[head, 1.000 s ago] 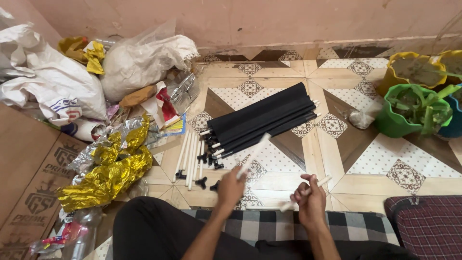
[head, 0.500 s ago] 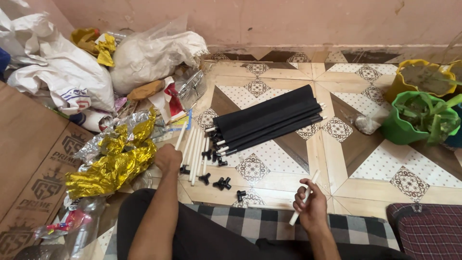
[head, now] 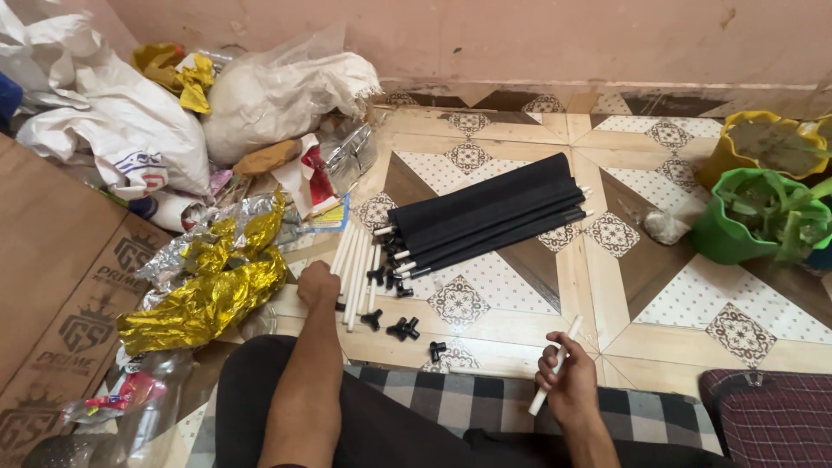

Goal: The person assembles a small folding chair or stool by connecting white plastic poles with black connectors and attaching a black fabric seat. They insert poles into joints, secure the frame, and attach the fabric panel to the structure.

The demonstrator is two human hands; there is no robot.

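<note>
Soft, even light fills the scene, bright enough to show every pattern on the tiled floor (head: 520,321), with no hard beam and no clear single source. Shadows are faint and short: a thin dark edge lies under the black rods (head: 490,212) and beside the green pot (head: 737,243). The gold foil (head: 204,299) throws small bright glints, and the clear plastic (head: 139,416) at the lower left carries a pale sheen. The white sacks (head: 113,130) come close to washing out. Focus is sharp in the middle; the corners look softer, and straight lines bow slightly toward the edges. The pink wall (head: 520,39) is evenly lit and flat.
</note>
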